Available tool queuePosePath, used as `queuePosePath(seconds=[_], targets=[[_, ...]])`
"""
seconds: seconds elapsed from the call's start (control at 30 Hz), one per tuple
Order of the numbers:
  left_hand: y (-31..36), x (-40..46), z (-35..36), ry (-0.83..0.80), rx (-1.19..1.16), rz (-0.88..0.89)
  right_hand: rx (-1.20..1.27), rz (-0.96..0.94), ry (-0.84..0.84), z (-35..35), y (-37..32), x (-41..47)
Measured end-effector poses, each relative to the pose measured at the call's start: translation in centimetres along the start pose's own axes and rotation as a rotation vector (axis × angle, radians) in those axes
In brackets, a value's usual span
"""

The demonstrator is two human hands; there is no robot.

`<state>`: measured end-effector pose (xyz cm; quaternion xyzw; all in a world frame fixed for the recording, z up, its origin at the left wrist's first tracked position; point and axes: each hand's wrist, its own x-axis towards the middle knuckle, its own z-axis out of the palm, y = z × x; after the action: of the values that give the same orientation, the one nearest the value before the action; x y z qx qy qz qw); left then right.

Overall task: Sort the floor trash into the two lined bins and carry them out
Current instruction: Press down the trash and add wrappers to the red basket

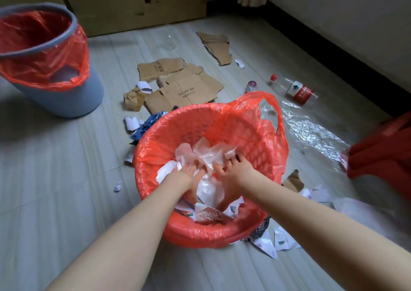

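A basket bin lined with a red bag (255, 135) stands on the floor right in front of me. Both my hands are inside it. My left hand (189, 177) presses down on crumpled clear and white plastic (206, 155) with spread fingers. My right hand (231, 168) presses the same plastic, its fingers spread over the crumpled film. Torn printed paper (206, 213) lies in the bin's near side. A second bin, grey-blue with a red liner (73, 95), stands at the far left, its liner holding nothing I can see.
Flattened cardboard pieces (184, 88) and a further one (218, 48) lie beyond the bin. A clear bottle with red label (293, 88), a small bottle (252, 86) and clear film (311, 130) lie right. Paper scraps (275, 239) surround the bin. A red stool (384, 148) stands right; wooden furniture (138, 1) behind.
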<state>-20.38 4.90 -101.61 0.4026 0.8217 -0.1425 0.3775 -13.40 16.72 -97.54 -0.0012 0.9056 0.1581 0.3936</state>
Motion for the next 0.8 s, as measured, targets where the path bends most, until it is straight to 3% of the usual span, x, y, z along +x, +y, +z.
queuePosePath(seconds=[0.07, 0.2, 0.23, 0.3, 0.33, 0.37, 0.4, 0.43, 0.5, 0.67, 0.8], targets=[[0.0, 0.3, 0.3, 0.012, 0.004, -0.004, -0.086, 0.018, -0.053, 0.2, -1.2, 1.1], [0.2, 1.6, 0.9, -0.032, 0.019, -0.059, 0.059, 0.037, -0.033, 0.8, -2.5, 4.3], [0.3, 1.5, 0.6, -0.042, 0.044, -0.071, 0.176, 0.022, -0.113, 0.3, -2.6, 4.8], [1.0, 0.4, -0.3, -0.035, 0.073, -0.111, 0.004, -0.188, -0.287, 2.4, -2.7, 6.3], [1.3, 0.0, -0.6, -0.018, 0.063, -0.129, 0.061, -0.064, -0.426, 2.9, -2.8, 7.2], [1.4, -0.3, -0.8, -0.004, 0.063, -0.134, 0.14, 0.105, -0.45, 2.6, -2.4, 6.0], [1.4, -0.4, -0.7, 0.005, 0.062, -0.125, 0.149, 0.231, -0.407, 2.3, -2.4, 5.5], [1.2, -0.3, -0.4, 0.007, 0.047, -0.104, 0.2, 0.223, -0.363, 2.3, -2.3, 5.4], [0.7, -0.2, 0.2, -0.001, -0.009, -0.061, 0.153, 0.151, -0.101, 3.0, -2.9, 5.4], [0.3, -1.2, -1.1, 0.07, 0.002, -0.025, 0.27, 0.044, 0.063, 2.2, -1.6, 1.3], [0.2, -2.3, -2.7, 0.134, -0.15, -0.049, 0.215, -0.046, 0.227, 0.8, -0.7, -1.6]])
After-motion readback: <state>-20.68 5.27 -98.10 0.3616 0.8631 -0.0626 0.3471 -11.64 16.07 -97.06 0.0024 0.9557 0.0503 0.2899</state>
